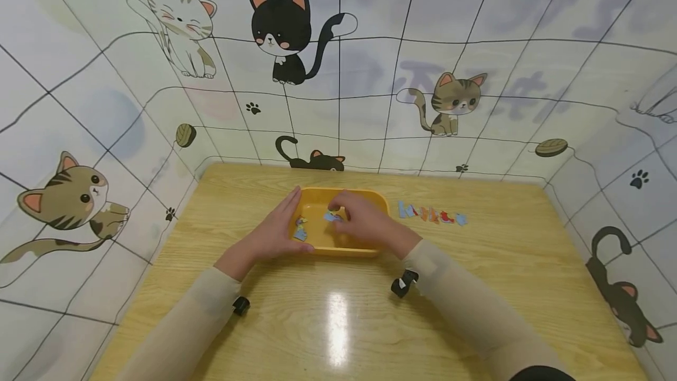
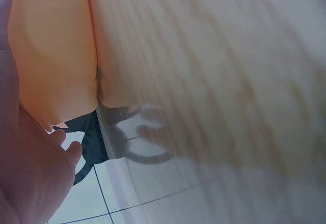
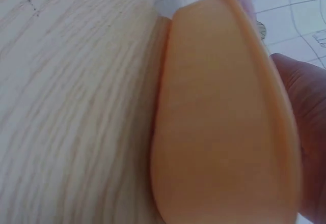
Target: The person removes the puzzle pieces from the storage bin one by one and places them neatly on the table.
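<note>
A shallow yellow tray (image 1: 317, 250) lies on the wooden table in the head view. My left hand (image 1: 270, 231) grips its left end, thumb along the near side and fingers towards the far side. Inside the tray my right hand (image 1: 365, 219) pinches a small light-blue and yellow puzzle piece (image 1: 332, 216) between thumb and fingers. More blue and yellow puzzle pieces (image 1: 300, 233) lie at the tray's left end. The right hand hides part of the tray's floor. Both wrist views show mostly the tray's outer wall (image 2: 56, 51), with the right hand (image 3: 308, 112) beyond the rim.
To the right of the tray, several colourful puzzle pieces (image 1: 433, 215) lie in a row on the table (image 1: 338, 304). Walls with a printed cat and grid pattern (image 1: 370, 69) stand behind the table and at both sides.
</note>
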A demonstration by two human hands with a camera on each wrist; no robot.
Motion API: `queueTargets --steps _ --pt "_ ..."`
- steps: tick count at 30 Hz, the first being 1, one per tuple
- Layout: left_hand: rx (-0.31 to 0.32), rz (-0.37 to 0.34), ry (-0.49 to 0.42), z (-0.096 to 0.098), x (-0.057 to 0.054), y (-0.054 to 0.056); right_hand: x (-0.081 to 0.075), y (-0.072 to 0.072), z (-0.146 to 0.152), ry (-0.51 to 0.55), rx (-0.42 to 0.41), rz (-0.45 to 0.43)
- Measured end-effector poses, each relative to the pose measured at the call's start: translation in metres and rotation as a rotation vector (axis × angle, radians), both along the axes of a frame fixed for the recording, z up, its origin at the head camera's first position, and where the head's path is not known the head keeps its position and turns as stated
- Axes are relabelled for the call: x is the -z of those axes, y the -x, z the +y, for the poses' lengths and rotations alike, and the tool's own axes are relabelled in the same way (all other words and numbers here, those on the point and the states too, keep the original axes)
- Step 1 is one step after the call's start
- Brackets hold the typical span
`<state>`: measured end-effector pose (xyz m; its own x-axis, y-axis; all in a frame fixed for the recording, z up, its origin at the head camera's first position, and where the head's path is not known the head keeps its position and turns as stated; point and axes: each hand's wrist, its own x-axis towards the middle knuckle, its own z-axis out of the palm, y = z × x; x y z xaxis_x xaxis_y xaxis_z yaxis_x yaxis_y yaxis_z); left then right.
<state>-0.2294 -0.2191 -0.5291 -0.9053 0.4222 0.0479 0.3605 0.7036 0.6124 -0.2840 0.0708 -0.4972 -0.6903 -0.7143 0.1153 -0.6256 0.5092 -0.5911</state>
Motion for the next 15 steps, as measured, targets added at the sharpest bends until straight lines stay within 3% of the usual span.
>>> queueTargets --steps 9,15 --pt "-0.005 -0.012 0.001 0.0 -0.003 -0.001 -0.012 -0.001 0.025 0.013 0.056 0.16" --pt "-0.01 -0.014 0.01 0.0 -0.003 -0.002 -0.016 -0.002 0.042 0.039 0.089 0.176"
